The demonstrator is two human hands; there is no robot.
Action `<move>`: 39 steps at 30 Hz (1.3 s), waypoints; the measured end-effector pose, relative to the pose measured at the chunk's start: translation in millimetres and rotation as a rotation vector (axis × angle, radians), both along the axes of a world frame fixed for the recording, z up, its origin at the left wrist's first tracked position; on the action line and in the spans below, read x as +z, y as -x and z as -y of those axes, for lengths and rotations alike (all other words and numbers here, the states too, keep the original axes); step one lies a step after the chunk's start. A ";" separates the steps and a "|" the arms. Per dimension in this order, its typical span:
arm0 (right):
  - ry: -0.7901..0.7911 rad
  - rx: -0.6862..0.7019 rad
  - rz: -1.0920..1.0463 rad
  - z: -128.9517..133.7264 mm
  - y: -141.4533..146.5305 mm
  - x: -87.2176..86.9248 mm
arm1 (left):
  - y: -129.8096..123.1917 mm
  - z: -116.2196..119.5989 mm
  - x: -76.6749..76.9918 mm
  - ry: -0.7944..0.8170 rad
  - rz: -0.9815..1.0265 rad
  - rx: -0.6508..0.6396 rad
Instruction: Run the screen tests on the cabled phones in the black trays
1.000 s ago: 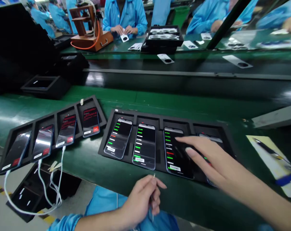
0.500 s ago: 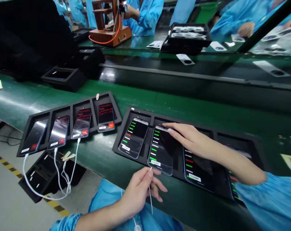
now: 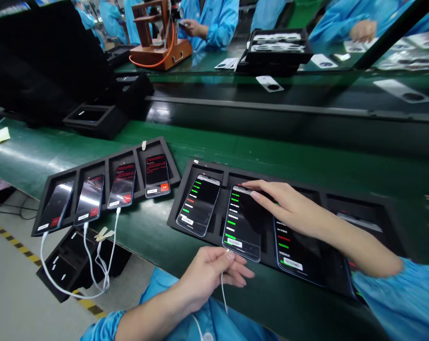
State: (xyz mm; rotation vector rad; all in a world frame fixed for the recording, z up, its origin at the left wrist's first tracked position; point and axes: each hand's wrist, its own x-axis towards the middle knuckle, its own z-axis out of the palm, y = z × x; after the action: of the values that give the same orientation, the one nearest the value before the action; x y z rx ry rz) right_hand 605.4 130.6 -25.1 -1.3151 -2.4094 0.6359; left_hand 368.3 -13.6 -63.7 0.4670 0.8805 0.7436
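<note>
My left hand [image 3: 214, 270] pinches the end of a white cable [image 3: 223, 289] at the bottom edge of a phone [image 3: 242, 222], second from the left in the right black tray [image 3: 172, 215]. My right hand [image 3: 281, 201] rests over the top of that phone, its thumb and fingertips at the upper edge, nothing else seen in it. The phone's screen shows green and white text lines. Left of it lies another lit phone [image 3: 199, 206]. A third phone [image 3: 296, 246] lies to the right, partly under my right forearm.
A left black tray [image 3: 138, 194] carries several phones with red text, some on white cables [image 3: 106, 279]. Behind stand a black box [image 3: 97, 116], a wooden fixture [image 3: 161, 54] and people in blue across the line.
The view has shifted slightly, so the trays appear a little lower and further right. Both hands keep nearly the same places at the phone.
</note>
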 end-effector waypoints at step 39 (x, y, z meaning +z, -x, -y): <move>-0.217 0.024 -0.004 81.7 -13.1 -22.1 | 8.2 -11.0 -13.1 0.011 0.154 -0.203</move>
State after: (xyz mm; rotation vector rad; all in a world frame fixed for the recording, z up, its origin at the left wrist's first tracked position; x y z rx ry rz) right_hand 618.5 48.8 -47.2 -1.1958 -2.4154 0.3692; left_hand 360.1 -2.7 -76.9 0.4746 0.6813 0.5798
